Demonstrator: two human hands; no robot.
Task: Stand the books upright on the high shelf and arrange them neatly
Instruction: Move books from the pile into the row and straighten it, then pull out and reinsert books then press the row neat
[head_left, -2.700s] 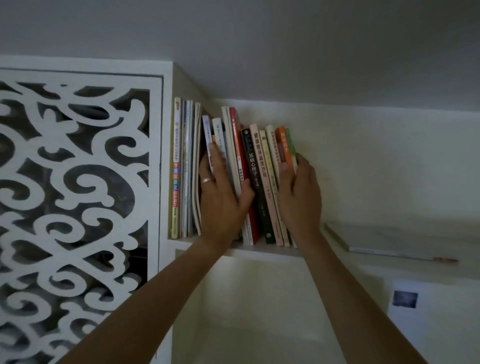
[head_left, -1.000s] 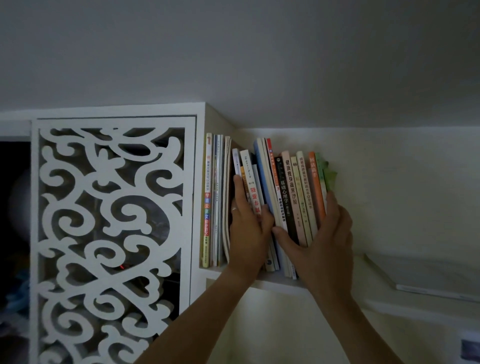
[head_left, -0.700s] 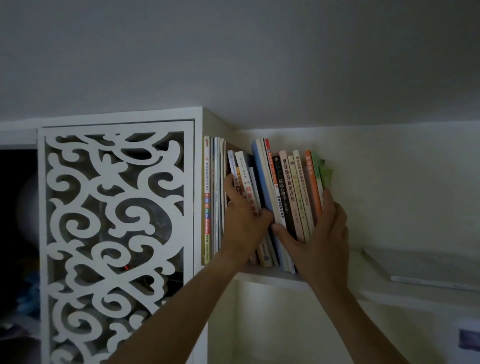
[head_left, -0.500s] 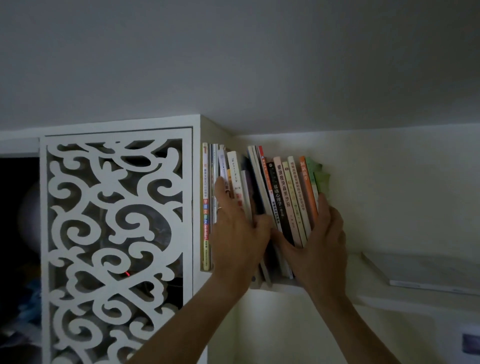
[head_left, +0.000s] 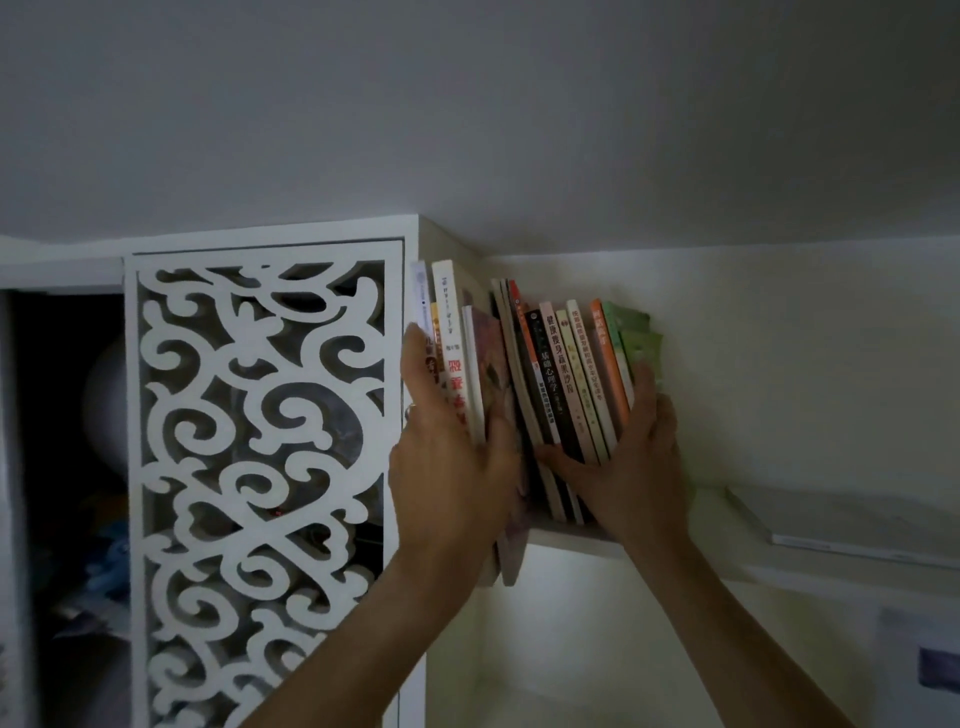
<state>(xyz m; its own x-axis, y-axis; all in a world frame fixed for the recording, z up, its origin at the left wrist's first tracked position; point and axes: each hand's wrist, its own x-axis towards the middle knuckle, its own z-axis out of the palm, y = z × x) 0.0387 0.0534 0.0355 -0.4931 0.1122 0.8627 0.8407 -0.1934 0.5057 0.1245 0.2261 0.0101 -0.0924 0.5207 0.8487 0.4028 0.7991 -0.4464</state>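
Change: the left hand (head_left: 452, 457) now holds a small bunch of thin books (head_left: 470, 374) drawn forward off the white high shelf (head_left: 566, 538); half a second ago these stood further back among the row, and their lower edges now hang below the shelf's front lip.
Gap: a dark space has opened between that pulled-out bunch and the leaning row of paperbacks (head_left: 566, 384), which were packed closer before.
Left hand: fingers flat along the outer cover, thumb curled round the other side, so it grips the bunch.
Right hand: the right hand (head_left: 631, 457) braces the leaning row, thumb across the lower spines and fingers up its right side against the green-covered book (head_left: 636, 338); it clasps the row.
Books' place: at the left end of the shelf, beside the white fretwork cabinet panel (head_left: 260, 467); the row tilts left rather than standing straight.
Meaning: likely a regrouping, the bunch to be reset upright so the row can be squared; tidying is not finished.
Other book: a flat pale book (head_left: 852, 525) lies on the shelf well to the right, not yet stood up.
Writing: Chinese titles run down several spines; red characters on the cream-spined book (head_left: 454, 364); too blurred to read with confidence. No brand visible.
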